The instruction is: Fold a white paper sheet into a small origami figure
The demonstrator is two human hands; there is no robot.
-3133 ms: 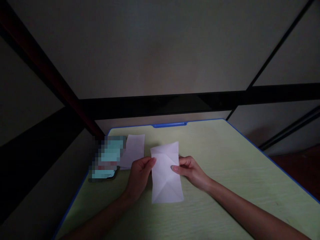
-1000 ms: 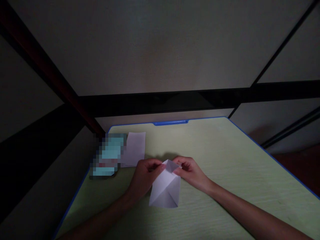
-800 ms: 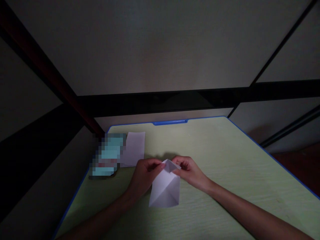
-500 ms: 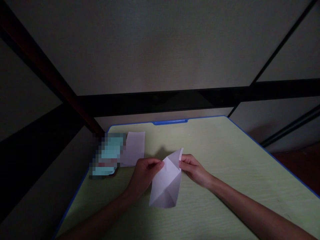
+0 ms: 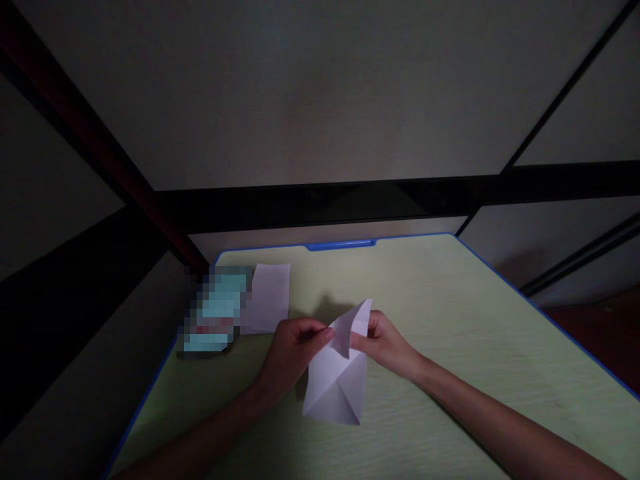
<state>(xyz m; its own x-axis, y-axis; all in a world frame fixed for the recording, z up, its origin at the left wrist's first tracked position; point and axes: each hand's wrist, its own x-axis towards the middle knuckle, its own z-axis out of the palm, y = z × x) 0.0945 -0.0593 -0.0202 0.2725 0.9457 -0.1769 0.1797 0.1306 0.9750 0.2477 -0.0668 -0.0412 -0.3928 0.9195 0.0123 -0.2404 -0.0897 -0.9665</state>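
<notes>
- Head view: the left hand (image 5: 285,353) has thumb and fingers pinched on the upper left edge of the creased white paper (image 5: 334,377), held over the tabletop (image 5: 425,287)
- And there's the change: the top flap (image 5: 343,333), standing up half a second ago, now curls down across the sheet
- The right hand (image 5: 386,340) grips the right edge, thumb now on the front, so the fold looks part-formed, not yet flat

Probably a home, exact room unclear: small wood-grain table (image 5: 450,313) with blue trim (image 5: 340,245), close up to pale cabinet-like panels (image 5: 325,100) with black bands (image 5: 280,208); reddish floor (image 5: 605,323) far right, dim lighting.
</notes>
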